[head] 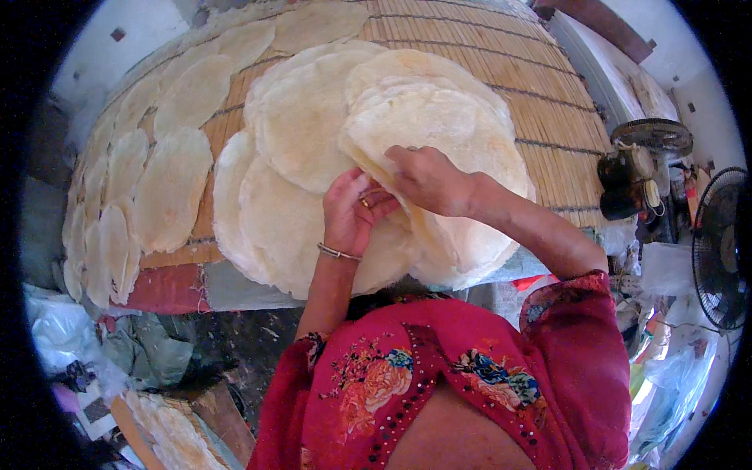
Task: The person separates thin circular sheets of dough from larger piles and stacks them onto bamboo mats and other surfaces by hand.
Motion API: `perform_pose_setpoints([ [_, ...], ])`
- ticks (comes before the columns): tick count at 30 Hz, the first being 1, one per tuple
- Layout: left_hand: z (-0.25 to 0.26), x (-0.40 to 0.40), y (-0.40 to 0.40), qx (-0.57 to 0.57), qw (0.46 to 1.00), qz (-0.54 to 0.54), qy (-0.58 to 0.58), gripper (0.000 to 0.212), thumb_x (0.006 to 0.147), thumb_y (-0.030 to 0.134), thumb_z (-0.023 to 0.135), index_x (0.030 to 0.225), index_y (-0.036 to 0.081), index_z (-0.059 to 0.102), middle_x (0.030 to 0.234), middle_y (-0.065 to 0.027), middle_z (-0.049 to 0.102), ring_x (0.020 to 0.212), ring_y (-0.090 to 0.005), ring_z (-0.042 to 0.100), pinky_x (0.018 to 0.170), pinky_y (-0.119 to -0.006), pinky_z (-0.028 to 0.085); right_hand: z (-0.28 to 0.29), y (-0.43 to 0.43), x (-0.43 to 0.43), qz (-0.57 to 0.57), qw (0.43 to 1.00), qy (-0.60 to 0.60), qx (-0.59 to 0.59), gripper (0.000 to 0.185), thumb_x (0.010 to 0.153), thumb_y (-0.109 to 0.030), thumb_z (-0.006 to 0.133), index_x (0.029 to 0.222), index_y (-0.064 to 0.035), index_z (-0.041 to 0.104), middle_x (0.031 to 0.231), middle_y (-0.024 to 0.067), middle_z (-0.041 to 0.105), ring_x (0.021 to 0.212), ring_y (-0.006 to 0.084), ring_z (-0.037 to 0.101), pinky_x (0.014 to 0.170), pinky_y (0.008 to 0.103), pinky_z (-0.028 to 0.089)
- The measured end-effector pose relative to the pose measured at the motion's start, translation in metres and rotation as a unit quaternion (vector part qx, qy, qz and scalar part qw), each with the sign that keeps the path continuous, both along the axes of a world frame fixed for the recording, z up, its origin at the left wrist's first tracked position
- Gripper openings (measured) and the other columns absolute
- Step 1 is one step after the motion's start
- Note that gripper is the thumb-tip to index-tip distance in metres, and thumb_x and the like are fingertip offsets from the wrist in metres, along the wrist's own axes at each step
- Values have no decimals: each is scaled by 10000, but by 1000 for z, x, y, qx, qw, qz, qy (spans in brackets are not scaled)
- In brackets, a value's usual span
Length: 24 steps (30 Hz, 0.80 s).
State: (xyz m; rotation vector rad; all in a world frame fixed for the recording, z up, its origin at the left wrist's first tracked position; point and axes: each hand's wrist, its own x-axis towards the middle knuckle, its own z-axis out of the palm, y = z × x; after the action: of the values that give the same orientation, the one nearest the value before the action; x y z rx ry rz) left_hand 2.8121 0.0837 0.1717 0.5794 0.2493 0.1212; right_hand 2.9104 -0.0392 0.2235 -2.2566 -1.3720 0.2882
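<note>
A stack of thin, round, pale papad-like sheets (pixel 435 117) lies before me, its near-left edge lifted and bent upward. My right hand (pixel 432 182) pinches that raised edge from above with curled fingers. At the same edge, my left hand (pixel 355 211) has its thumb and fingers on the sheets; a ring and a wrist bangle show on it. Some left fingertips are hidden behind the fold. Overlapping piles of similar sheets (pixel 299 129) spread to the left of the stack, and more sheets (pixel 282 229) lie under and beside my left hand.
The sheets rest on a slatted bamboo mat (pixel 552 88) bound with dark cords. Single sheets (pixel 176 188) are laid out along its left side. A black fan (pixel 719 247) and a smaller fan (pixel 652 138) stand at right. Plastic bags (pixel 59 329) lie at lower left.
</note>
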Motion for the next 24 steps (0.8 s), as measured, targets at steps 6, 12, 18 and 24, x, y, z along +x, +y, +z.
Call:
perform_pose_setpoints([
  [6, -11, 3, 7, 11, 1000, -12, 7, 227, 841, 170, 444, 1005, 16, 465, 861, -123, 562, 743, -231, 580, 671, -391, 501, 1, -1, -2, -4, 1000, 4, 21, 175, 698, -76, 488, 834, 19, 433, 688, 224, 540, 692, 392, 531, 612, 461, 426],
  [12, -6, 3, 8, -15, 999, -38, -35, 247, 851, 132, 404, 1059, 5, 442, 924, -135, 560, 809, -255, 578, 722, -407, 489, 3, 1, 6, -16, 1000, -6, 10, 262, 706, -69, 486, 951, 21, 464, 715, 223, 536, 667, 382, 532, 579, 433, 427],
  [18, -6, 5, 10, 20, 998, -56, -26, 237, 806, 68, 410, 1032, 1, 432, 875, -123, 561, 739, -244, 585, 669, -397, 502, 3, 12, 5, -34, 998, -15, -46, 165, 719, -97, 489, 851, -5, 455, 713, 199, 551, 691, 374, 540, 582, 436, 429],
  [24, -12, 17, 19, 33, 996, -19, 82, 62, 743, 8, 448, 764, 63, 432, 646, -39, 492, 553, -176, 520, 530, -342, 486, 4, 27, -16, -24, 985, -65, -159, 314, 774, -273, 469, 903, 13, 466, 811, 171, 577, 770, 317, 578, 651, 419, 467],
])
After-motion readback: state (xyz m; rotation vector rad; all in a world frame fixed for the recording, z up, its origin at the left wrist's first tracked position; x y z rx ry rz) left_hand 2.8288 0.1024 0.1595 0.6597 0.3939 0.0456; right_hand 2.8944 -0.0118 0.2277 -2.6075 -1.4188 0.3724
